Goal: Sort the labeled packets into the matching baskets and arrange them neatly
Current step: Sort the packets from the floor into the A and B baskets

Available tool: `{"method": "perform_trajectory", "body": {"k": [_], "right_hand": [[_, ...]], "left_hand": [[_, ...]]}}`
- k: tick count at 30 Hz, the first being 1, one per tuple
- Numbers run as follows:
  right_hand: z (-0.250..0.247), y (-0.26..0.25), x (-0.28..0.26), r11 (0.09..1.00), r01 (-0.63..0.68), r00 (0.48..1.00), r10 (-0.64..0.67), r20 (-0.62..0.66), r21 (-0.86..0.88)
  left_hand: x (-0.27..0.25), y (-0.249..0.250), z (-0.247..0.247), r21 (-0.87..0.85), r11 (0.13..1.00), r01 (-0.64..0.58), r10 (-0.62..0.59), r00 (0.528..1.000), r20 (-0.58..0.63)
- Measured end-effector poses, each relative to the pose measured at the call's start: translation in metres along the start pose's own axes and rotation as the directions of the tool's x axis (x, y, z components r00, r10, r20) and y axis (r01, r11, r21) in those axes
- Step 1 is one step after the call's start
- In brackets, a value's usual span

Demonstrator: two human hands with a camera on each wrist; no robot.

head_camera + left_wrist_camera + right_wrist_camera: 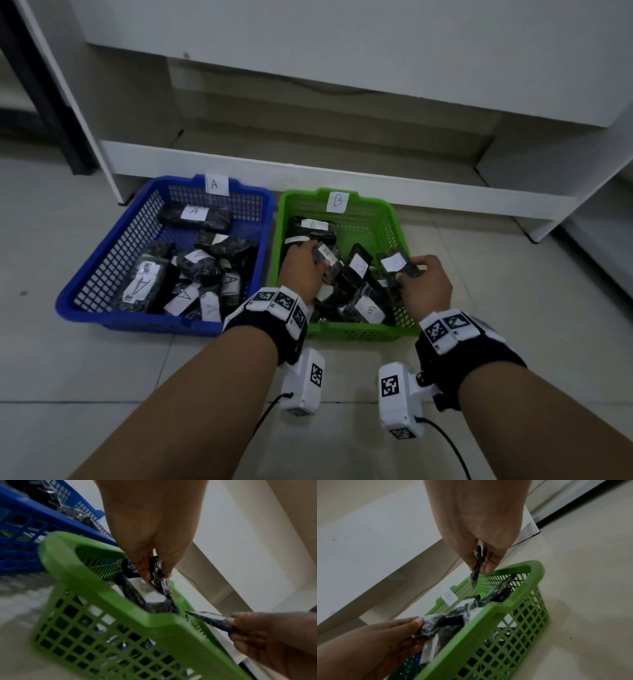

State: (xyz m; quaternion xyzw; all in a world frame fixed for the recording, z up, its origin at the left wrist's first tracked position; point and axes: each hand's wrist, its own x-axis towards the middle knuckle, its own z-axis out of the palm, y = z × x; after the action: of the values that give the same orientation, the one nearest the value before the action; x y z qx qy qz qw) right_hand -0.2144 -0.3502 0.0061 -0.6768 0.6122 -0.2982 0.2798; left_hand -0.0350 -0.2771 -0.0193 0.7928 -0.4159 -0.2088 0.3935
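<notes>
Over the green B basket (352,334), L hand (301,270) & R hand (426,286) each pinched a packet; sorting looked done, tidying remained.

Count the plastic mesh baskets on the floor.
2. The blue plastic mesh basket labelled A sits on the left; the green plastic mesh basket labelled B sits beside it on the right. None appear hidden.
</notes>
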Motion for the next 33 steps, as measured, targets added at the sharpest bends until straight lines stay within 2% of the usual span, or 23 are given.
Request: {"method": "perform_trajectory", "body": {"k": [2,5,8,11,13,17,19,22,24,27,29,31,33], "right_hand": [[0.008,0.008,0.002,0.997,0.029,0.999,-0.026,0.038,-0.067],[0.015,0.009,0.001,0.989,0.043,0.997,-0.035,0.062,-0.141],[0.024,0.009,0.001,0.966,0.116,0.986,-0.084,0.141,-0.233],[0.033,0.012,0.003,0.901,0.216,0.967,-0.142,0.214,-0.376],[0.034,0.015,0.002,0.856,0.224,0.964,-0.124,0.236,-0.466],[0.035,0.017,-0.003,0.797,0.31,0.935,-0.157,0.318,-0.519],[0.035,0.017,-0.002,0.759,0.335,0.918,-0.129,0.376,-0.558],[0.034,0.013,0.0,0.792,0.305,0.899,-0.056,0.433,-0.529],[0.033,0.009,-0.003,0.835,0.286,0.898,-0.062,0.436,-0.47],[0.03,0.001,-0.009,0.812,0.327,0.894,-0.099,0.437,-0.484],[0.026,-0.002,-0.017,0.8,0.361,0.891,-0.145,0.429,-0.479],[0.02,-0.005,-0.028,0.795,0.425,0.876,-0.242,0.418,-0.432],[0.014,-0.002,-0.05,0.775,0.503,0.845,-0.349,0.404,-0.382]], "left_hand": [[-0.001,-0.006,0.005,0.032,0.999,-0.02,0.022,0.998,-0.065],[-0.004,-0.008,0.009,0.119,0.987,-0.108,0.124,0.983,-0.135],[-0.001,-0.01,0.012,0.216,0.965,-0.147,0.17,0.981,-0.09],[-0.002,-0.009,0.013,0.464,0.864,-0.196,0.234,0.972,-0.025],[-0.004,-0.009,0.013,0.541,0.81,-0.226,0.264,0.965,0.008],[-0.006,-0.015,0.009,0.505,0.805,-0.311,0.308,0.947,0.092],[-0.009,-0.017,0.006,0.522,0.796,-0.308,0.296,0.949,0.108],[-0.013,-0.015,0.005,0.567,0.774,-0.283,0.205,0.958,0.199],[-0.016,-0.013,0.004,0.554,0.789,-0.267,0.132,0.953,0.272],[-0.021,-0.01,-0.002,0.567,0.782,-0.257,0.097,0.95,0.297],[-0.029,-0.007,-0.006,0.588,0.762,-0.271,0.124,0.952,0.279],[-0.038,-0.002,-0.011,0.564,0.767,-0.307,0.202,0.949,0.241],[-0.057,0.0,-0.016,0.516,0.77,-0.375,0.306,0.927,0.218]]}}
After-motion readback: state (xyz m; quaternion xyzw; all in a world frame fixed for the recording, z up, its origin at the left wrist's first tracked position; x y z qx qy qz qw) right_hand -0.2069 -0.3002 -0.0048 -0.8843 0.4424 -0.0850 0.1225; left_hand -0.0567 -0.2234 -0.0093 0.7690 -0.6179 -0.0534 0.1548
